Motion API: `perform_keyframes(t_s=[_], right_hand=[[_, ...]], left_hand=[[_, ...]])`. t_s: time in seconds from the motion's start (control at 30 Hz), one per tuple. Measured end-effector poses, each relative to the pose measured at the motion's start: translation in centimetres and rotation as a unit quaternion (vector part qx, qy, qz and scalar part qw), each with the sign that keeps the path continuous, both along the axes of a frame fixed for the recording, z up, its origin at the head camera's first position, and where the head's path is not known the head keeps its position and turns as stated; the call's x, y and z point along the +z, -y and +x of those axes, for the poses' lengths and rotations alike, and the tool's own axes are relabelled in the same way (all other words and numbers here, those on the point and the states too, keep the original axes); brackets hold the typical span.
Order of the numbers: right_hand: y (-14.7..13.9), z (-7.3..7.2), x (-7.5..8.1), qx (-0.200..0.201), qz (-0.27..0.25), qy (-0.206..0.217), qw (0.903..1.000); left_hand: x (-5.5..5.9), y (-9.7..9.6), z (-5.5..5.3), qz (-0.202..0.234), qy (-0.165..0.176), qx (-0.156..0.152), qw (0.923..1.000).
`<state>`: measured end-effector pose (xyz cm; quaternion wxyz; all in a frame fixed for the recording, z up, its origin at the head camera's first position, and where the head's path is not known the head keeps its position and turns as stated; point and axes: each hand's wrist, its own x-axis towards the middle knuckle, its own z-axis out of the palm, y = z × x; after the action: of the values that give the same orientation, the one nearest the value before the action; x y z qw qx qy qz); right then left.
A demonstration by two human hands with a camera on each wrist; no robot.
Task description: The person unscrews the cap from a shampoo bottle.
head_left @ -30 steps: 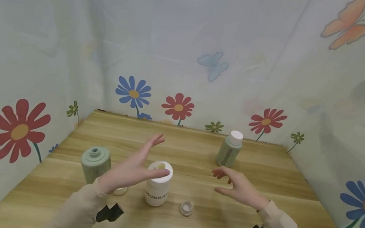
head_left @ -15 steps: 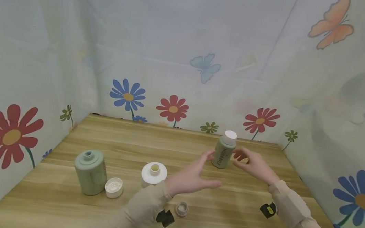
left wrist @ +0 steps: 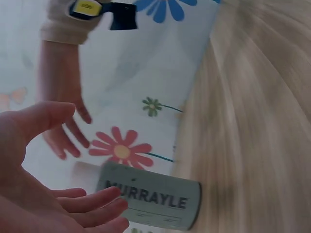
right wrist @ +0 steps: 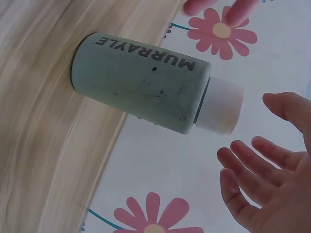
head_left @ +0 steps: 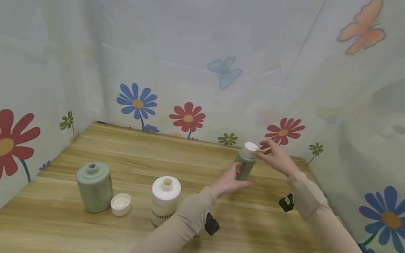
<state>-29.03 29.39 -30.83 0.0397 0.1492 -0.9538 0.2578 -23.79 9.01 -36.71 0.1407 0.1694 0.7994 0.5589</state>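
Observation:
A green bottle (head_left: 245, 169) lettered MURRAYLE stands upright toward the back right of the table, its white cap (right wrist: 222, 106) on. My left hand (head_left: 228, 181) is at the bottle's near left side in the head view, thumb spread away from the fingers. In the left wrist view those fingers (left wrist: 97, 206) overlap the bottle's lettering and are not wrapped round it. On the other side, my right hand (head_left: 277, 158) hovers beside the cap. A gap shows between its loosely bent fingers (right wrist: 252, 167) and the cap in the right wrist view.
At the left stands an uncapped green bottle (head_left: 95, 189), with an upturned white cap (head_left: 121, 205) beside it. An uncapped white bottle (head_left: 165, 201) is partly behind my left sleeve (head_left: 191, 213). A flower-printed sheet (head_left: 178, 64) rises behind the wooden table (head_left: 146, 150).
My left hand has travelled from over the white bottle rightward to the capped green bottle. My right hand has reached forward, then up beside its cap. The small round cap is now mostly hidden by my left arm.

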Motion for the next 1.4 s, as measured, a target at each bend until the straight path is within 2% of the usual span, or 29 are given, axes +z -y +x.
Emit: perform_keyframes(t_s=[0.13,0.33,0.47,0.6,0.77,1.0,1.13,1.23,1.4], right_hand=[[0.8,-0.9,-0.5,-0.002,0.003,-0.002,1.0],[1.8,-1.7,-1.3,0.005,0.017,0.013,0.9998],[2.2,-2.3,-1.3,0.005,0.02,0.018,0.9996],[2.4,-2.8,-1.0,0.003,0.022,0.014,0.9997],[2.7,-3.1,-0.9,-0.001,0.037,-0.003,0.9993],[3.6,-3.5,-1.6,-0.017,0.037,-0.013,0.9991],[3.8,-3.5,-1.6,-0.013,0.035,-0.03,0.9988],[3.5,-3.1,-1.4,-0.025,0.034,-0.031,0.9986],[2.8,-2.6,-0.6,-0.02,0.047,-0.031,0.9982]], left_hand=[[-1.5,-0.6,-1.4,-0.006,-0.006,0.026,0.9996],[-3.2,-2.0,-3.5,0.012,-0.022,0.072,0.9971],[-3.8,-3.2,-4.8,0.025,-0.029,0.118,0.9922],[-4.0,-4.1,-5.7,0.028,-0.035,0.147,0.9881],[-4.4,-4.9,-6.2,0.022,-0.045,0.164,0.9851],[-5.4,-5.0,-6.6,0.031,-0.046,0.176,0.9828],[-5.9,-5.4,-6.9,0.025,-0.077,0.191,0.9783],[-6.2,-5.9,-6.8,0.018,-0.101,0.2,0.9744],[-6.3,-6.6,-6.9,0.024,-0.115,0.214,0.9697]])
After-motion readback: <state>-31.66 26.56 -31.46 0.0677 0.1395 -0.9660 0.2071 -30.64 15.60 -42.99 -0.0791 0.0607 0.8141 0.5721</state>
